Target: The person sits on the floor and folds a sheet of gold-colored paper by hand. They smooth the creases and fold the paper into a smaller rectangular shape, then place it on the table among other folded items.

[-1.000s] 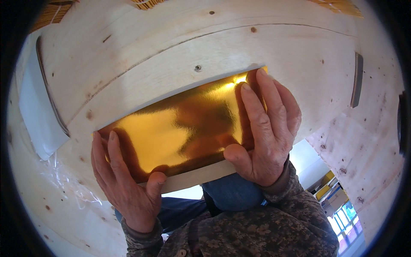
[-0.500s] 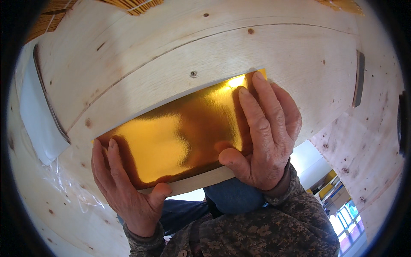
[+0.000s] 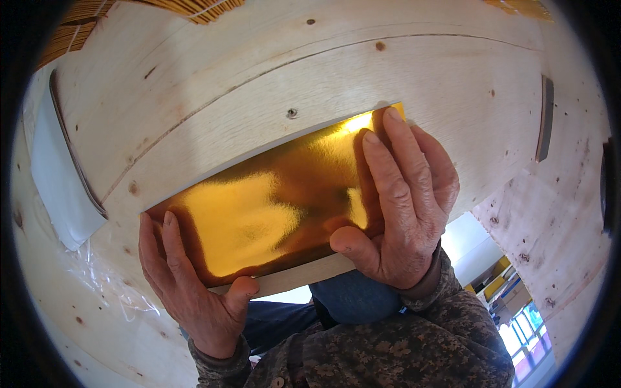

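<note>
A shiny gold foil sheet (image 3: 246,220) lies slanted on the pale wooden table, its right end farther from me than its left. A thin pale edge shows along its far side; whether it is one sheet or a stack I cannot tell. My left hand (image 3: 194,278) grips the left end, fingers over the side and thumb at the near edge. At the right end, my right hand (image 3: 407,200) holds it the same way, fingertips near the far corner and thumb low on the front. Both hands are mirrored darkly in the foil.
Knotty plywood (image 3: 259,97) forms the tabletop. Bundles of thin yellow-brown sticks (image 3: 200,8) lie at the far edge. On the left are a white sheet (image 3: 61,174) beside a dark curved strip and crumpled clear plastic (image 3: 107,284). A dark flat strip (image 3: 545,119) lies at right.
Both hands keep their hold on the foil sheet, with only a very slight shift to the right. The reflections in the gold surface have changed shape a little.
</note>
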`<state>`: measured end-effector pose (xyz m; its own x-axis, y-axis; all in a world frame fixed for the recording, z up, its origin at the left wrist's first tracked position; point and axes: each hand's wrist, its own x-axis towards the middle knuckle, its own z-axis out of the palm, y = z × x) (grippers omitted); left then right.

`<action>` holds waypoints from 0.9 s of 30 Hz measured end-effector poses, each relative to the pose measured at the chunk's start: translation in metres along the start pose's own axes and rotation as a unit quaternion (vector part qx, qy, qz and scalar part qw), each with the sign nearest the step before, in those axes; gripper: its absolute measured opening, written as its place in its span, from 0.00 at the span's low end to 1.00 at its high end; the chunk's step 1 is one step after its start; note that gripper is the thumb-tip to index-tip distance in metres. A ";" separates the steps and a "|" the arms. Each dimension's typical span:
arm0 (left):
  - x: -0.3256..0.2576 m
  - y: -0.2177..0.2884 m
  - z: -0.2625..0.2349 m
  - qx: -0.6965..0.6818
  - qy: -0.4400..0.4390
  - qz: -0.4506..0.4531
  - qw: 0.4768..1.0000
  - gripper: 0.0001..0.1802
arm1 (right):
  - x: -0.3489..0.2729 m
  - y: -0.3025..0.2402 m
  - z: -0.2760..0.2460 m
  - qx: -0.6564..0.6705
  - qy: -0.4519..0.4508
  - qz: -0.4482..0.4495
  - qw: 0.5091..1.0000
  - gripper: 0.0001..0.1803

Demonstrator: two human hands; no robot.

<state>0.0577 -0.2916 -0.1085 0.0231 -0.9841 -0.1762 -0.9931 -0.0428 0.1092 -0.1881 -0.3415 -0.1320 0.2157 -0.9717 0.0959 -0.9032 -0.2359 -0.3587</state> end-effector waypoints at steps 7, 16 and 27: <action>-0.001 0.001 0.000 -0.002 -0.003 -0.008 1.000 0.59 | 0.002 0.000 -0.001 -0.001 -0.003 0.001 1.000 0.46; 0.005 0.003 -0.008 -0.040 -0.006 0.004 0.999 0.59 | 0.002 -0.002 -0.005 -0.020 -0.024 -0.011 0.999 0.42; 0.008 0.002 -0.012 -0.036 -0.006 0.012 0.999 0.56 | -0.007 -0.006 0.008 0.012 0.014 0.028 0.999 0.41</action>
<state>0.0569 -0.3012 -0.0974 -0.0028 -0.9830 -0.1838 -0.9824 -0.0316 0.1841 -0.1809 -0.3336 -0.1383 0.1550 -0.9828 0.1007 -0.9040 -0.1823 -0.3867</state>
